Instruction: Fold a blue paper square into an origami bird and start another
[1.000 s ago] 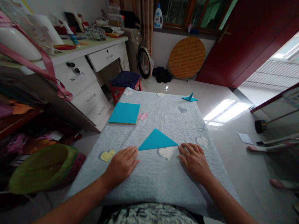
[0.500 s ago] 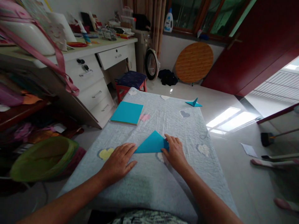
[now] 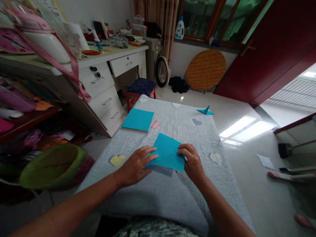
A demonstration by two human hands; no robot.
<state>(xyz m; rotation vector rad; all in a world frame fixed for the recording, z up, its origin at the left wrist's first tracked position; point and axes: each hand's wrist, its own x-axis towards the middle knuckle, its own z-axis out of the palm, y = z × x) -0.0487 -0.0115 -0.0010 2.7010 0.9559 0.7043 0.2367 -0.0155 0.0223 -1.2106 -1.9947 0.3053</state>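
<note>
A blue sheet of origami paper (image 3: 168, 154) is raised a little off the cloth in front of me, with a shadow under its near edge. My right hand (image 3: 194, 161) grips its right edge between thumb and bent fingers. At the opposite side, the fingers of my left hand (image 3: 135, 164) lie spread over the paper's left part, thumb held apart. Farther off to the left is a stack of blue paper squares (image 3: 138, 119). A folded blue paper piece (image 3: 206, 111) with an upright point stands at the far right corner.
A pale patterned cloth (image 3: 182, 194) covers the table. To the left are a white desk with drawers (image 3: 106, 100) and a green-lined bin (image 3: 53, 166). Beyond the table's far end are a red stool (image 3: 140, 90) and a washing machine with its door open (image 3: 163, 71).
The paper has gone from a flat triangle to a wider, four-cornered shape lifted off the cloth. My right hand now grips its edge, and my left fingers have moved onto it.
</note>
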